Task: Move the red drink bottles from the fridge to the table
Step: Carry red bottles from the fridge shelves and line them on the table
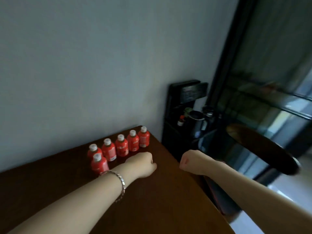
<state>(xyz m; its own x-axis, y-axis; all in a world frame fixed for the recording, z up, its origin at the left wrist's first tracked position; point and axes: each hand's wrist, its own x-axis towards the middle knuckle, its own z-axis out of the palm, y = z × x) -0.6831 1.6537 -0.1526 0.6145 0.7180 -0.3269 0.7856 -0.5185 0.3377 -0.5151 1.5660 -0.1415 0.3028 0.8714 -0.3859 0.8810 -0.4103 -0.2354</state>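
Mostly, a pale wall (84,65) fills the view. At the right stands the fridge (270,98), dark-framed, its glass door blurred, with faint shelves behind it. The brown table (160,208) spreads across the bottom, against the wall. Between table and fridge sits a black stand (184,92) with a dark kettle (196,123) on it.

The left hand (142,164) is over the table, fingers curled into a fist with nothing in them; whether it rests on the wood I cannot tell. The right hand (190,163) is just past the table's right edge, also a closed, empty fist.

Red bottles (121,147) with white caps stand upright on the table: five in a row by the wall and a sixth bottle (99,163) in front of the leftmost, near the left wrist. A silver bracelet (121,182) circles that wrist.
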